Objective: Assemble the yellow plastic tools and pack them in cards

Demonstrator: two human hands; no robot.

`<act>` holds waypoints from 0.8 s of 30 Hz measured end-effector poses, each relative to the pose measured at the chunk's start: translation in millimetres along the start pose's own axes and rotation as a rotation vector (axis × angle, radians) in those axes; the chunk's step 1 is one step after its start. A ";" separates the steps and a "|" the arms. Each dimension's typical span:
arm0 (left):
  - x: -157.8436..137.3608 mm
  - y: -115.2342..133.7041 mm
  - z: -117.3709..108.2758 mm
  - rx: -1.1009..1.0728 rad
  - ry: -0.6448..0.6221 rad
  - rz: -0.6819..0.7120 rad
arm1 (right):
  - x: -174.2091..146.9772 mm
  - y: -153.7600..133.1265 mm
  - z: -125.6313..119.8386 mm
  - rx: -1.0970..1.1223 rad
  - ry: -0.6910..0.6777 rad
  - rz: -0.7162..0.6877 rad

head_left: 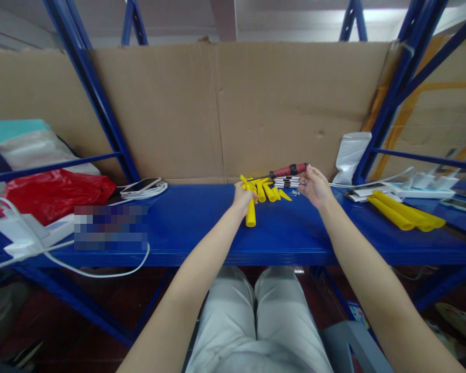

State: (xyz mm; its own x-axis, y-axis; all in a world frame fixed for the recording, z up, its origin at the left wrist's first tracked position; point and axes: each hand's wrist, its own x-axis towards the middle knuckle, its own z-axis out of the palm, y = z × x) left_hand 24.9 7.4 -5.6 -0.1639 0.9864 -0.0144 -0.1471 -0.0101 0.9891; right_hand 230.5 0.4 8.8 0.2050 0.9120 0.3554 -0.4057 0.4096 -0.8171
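My left hand [242, 199] is closed around a yellow tube [250, 216], whose open end points toward me. A screwdriver [284, 171] with a red and black handle lies level above the work, its shaft reaching to the top of that tube. At the handle's far right end, the fingertips of my right hand [317, 189] pinch it, the other fingers loosely curled. Just right of my left hand lie several yellow tubes [271, 195] with slanted ends. Behind them is a stack of white sticks with dark bands [286, 182]. Small silvery pieces [295, 192] sit near my right fingers.
More yellow tubes [406, 212] lie at the right, beside a white power strip [423, 192]. A white pouch [351, 158] leans by the rack post. At left are a phone [145, 184] with coiled cable and a red bag [58, 191]. Cardboard [256, 103] walls the back.
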 end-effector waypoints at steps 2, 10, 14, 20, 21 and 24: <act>1.0 -0.5 0.0 0.001 0.001 -0.004 | 1.9 1.4 -1.9 -0.006 -0.001 0.017; 2.9 -2.1 -0.1 -0.003 -0.016 0.006 | 2.5 1.9 -2.9 -0.014 -0.003 0.056; 3.0 -2.2 0.4 0.007 -0.015 0.010 | -0.6 0.6 -1.2 -0.023 -0.038 0.042; 1.3 -1.5 0.1 0.001 -0.013 0.008 | -2.1 -2.1 1.3 0.005 -0.072 0.030; 1.0 -1.3 0.0 0.003 -0.018 0.011 | -1.9 -2.1 1.4 0.011 -0.073 0.026; 0.2 -0.9 -0.2 0.015 -0.025 0.016 | -0.7 -1.0 0.9 0.009 -0.063 0.019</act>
State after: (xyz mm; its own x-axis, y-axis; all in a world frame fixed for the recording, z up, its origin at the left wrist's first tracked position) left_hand 24.7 7.5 -6.5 -0.1416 0.9899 0.0054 -0.1295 -0.0239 0.9913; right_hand 229.9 -0.6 9.7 0.1403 0.9192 0.3680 -0.4174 0.3919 -0.8199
